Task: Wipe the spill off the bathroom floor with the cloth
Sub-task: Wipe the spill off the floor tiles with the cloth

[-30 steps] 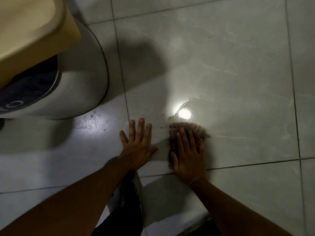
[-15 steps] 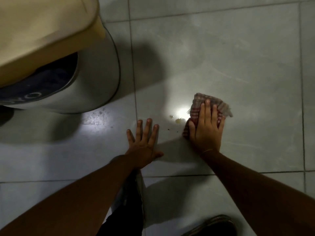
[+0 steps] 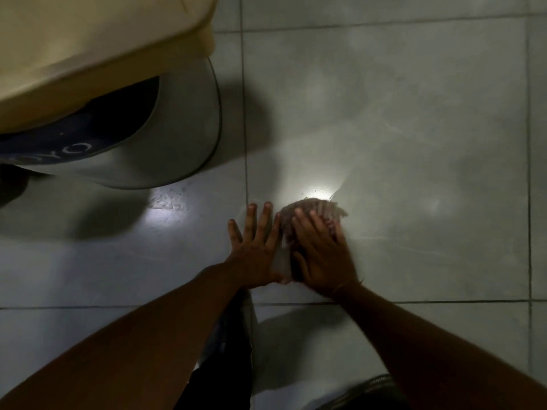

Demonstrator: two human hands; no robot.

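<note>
A reddish checked cloth (image 3: 316, 211) lies bunched on the pale tiled floor (image 3: 414, 143), blurred by motion. My right hand (image 3: 321, 255) presses flat on top of it, fingers spread over the fabric. Just to its left, my left hand (image 3: 254, 247) rests palm-down on the bare tile, fingers apart, its thumb side touching the right hand. A bright glare spot (image 3: 321, 190) sits on the wet-looking tile right above the cloth. The small yellowish spill specks are hidden under the cloth or hand.
A grey toilet base (image 3: 177, 143) with a cream seat and lid (image 3: 88, 39) stands at the upper left, close to my left hand. A scuffed patch (image 3: 168, 199) marks the tile in front of it. A dark shoe (image 3: 367, 392) shows at the bottom edge.
My right hand has slid the cloth left and back toward me, over the spot where the yellowish specks lay, until it meets my left hand. The left hand stayed planted on the tile.
</note>
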